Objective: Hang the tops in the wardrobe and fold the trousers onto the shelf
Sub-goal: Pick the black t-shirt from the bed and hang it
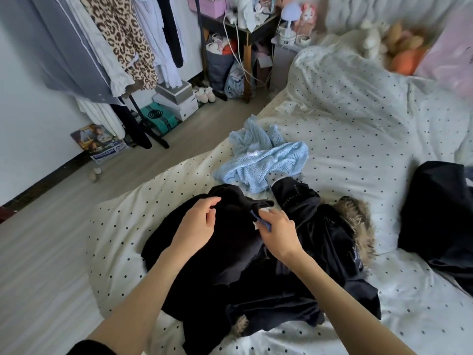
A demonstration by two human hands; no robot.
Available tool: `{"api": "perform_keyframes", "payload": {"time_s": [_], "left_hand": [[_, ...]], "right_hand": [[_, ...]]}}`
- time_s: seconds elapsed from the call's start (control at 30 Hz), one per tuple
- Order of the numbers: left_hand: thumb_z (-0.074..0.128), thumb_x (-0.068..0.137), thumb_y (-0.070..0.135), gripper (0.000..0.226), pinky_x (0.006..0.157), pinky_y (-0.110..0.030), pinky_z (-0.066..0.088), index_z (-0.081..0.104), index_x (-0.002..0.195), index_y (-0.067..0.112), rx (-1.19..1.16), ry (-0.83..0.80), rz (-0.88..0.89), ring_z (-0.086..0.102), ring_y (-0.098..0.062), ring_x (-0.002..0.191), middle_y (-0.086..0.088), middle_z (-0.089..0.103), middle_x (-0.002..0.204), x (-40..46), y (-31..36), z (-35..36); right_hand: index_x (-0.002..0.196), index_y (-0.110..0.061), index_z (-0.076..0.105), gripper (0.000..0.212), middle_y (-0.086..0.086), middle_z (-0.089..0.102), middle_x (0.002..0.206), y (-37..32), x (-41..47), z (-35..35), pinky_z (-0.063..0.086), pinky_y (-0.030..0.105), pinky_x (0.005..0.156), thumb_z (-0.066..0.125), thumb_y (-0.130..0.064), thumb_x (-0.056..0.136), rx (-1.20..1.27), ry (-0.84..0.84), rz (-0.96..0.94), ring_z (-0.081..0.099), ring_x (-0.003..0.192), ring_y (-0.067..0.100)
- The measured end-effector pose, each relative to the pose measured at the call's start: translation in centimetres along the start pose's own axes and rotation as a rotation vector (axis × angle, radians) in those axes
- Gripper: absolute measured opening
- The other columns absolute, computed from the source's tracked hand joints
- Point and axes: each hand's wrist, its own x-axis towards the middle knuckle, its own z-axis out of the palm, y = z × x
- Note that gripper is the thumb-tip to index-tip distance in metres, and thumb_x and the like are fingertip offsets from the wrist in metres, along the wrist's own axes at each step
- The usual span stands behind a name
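Note:
A black top (230,242) lies on the dotted bed sheet (358,139) in front of me, partly over a dark jacket with a brown fur trim (358,226). My left hand (199,224) rests on the top's left shoulder with the fingers curled at the fabric. At the neckline my right hand (279,230) pinches the white and blue label. Behind them a light blue knit top (266,160) lies crumpled. Another dark garment (435,213) sits at the right edge.
A clothes rail (143,116) at the far left carries hung garments, among them a leopard print piece (125,37). Boxes (176,101) and slippers stand on the floor beneath it. A cluttered side table (245,24) stands behind. Soft toys (399,44) lie at the bed's head.

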Motion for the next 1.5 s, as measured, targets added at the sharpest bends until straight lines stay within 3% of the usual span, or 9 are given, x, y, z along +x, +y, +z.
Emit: {"api": "perform_keyframes", "payload": {"time_s": [0.1,0.2,0.3,0.47,0.83,0.93,1.07,1.27,1.5], "left_hand": [[0.046,0.096,0.011,0.048,0.109,-0.021,0.029,0.036,0.142,0.020,0.017,-0.011,0.212,0.034,-0.001,0.129,0.006,0.038,0.144,2.4,3.8,-1.6],[0.044,0.093,-0.001,0.067,0.111,-0.009,0.005,0.020,0.146,0.032,0.072,-0.127,0.421,0.008,0.006,0.138,0.018,0.010,0.152,3.6,7.0,-2.5],[0.038,0.090,-0.010,0.082,0.116,-0.020,0.008,0.012,0.142,0.047,0.107,-0.304,0.460,0.005,-0.001,0.143,0.021,0.008,0.154,3.7,8.8,-2.4],[0.059,0.089,0.017,0.045,0.103,-0.029,0.027,0.049,0.132,0.028,0.380,-0.325,0.479,0.040,-0.016,0.122,0.006,0.053,0.118,2.9,9.4,-2.2],[0.065,0.087,0.022,0.020,0.109,-0.028,0.019,0.066,0.107,0.021,0.365,-0.147,0.599,0.023,-0.010,0.137,0.010,0.030,0.148,1.1,12.0,-5.6],[0.065,0.086,0.024,0.013,0.106,-0.029,0.025,0.068,0.093,0.013,0.415,-0.027,0.599,0.037,-0.009,0.128,0.010,0.048,0.134,0.4,11.9,-7.4],[0.063,0.084,0.005,0.009,0.074,-0.032,0.040,0.057,0.078,0.007,0.353,0.244,0.480,0.055,-0.022,0.074,-0.002,0.063,0.079,-1.0,11.8,-11.4],[0.064,0.082,0.003,0.007,0.064,-0.019,0.042,0.063,0.080,0.009,0.232,0.538,0.385,0.055,-0.008,0.069,0.002,0.064,0.078,-3.4,13.4,-17.2],[0.066,0.079,0.004,0.010,0.064,-0.014,0.031,0.063,0.077,0.013,0.177,0.957,0.104,0.047,-0.005,0.062,0.004,0.063,0.074,-11.8,11.1,-24.0]], "right_hand": [[0.105,-0.017,0.070,0.027,0.000,0.044,0.080,-0.6,0.1,-4.2,0.031,0.030,0.073,0.051,-0.003,0.090,-0.106,0.061,-0.234,0.044,0.085,0.020],[0.103,-0.017,0.073,0.040,0.002,0.039,0.078,-1.6,-0.4,-7.5,0.028,0.030,0.071,0.050,0.008,0.082,-0.223,0.080,-0.438,0.041,0.077,0.019],[0.095,-0.014,0.076,0.041,0.011,0.050,0.077,-2.5,-1.2,-9.4,0.042,0.039,0.067,0.052,0.012,0.075,-0.317,0.063,-0.544,0.051,0.076,0.029],[0.079,-0.018,0.077,0.036,0.007,0.055,0.067,-3.0,-2.9,-11.5,0.044,0.039,0.057,0.069,0.012,0.060,-0.404,0.225,-0.613,0.058,0.065,0.030],[0.081,-0.016,0.075,0.019,-0.002,0.063,0.071,-6.3,-5.4,-14.6,0.040,0.034,0.069,0.071,-0.001,0.070,-0.345,0.339,-0.728,0.061,0.080,0.023],[0.085,-0.009,0.073,0.015,0.002,0.069,0.080,-6.0,-5.4,-15.6,0.030,0.027,0.078,0.072,-0.001,0.071,-0.312,0.404,-0.641,0.064,0.086,0.024],[0.096,-0.012,0.070,0.014,0.003,0.069,0.086,-5.6,-4.8,-17.3,0.023,0.025,0.079,0.067,-0.010,0.083,-0.313,0.460,-0.505,0.062,0.086,0.026],[0.101,-0.023,0.063,0.021,-0.006,0.065,0.099,-9.0,-2.4,-17.1,0.021,0.033,0.085,0.051,-0.038,0.092,-0.565,0.494,-0.371,0.057,0.102,0.018],[0.108,-0.019,0.058,0.026,0.004,0.057,0.111,-17.4,-2.1,-15.3,0.029,0.038,0.087,0.050,-0.012,0.084,-0.582,0.448,-0.435,0.059,0.097,0.028]]}}
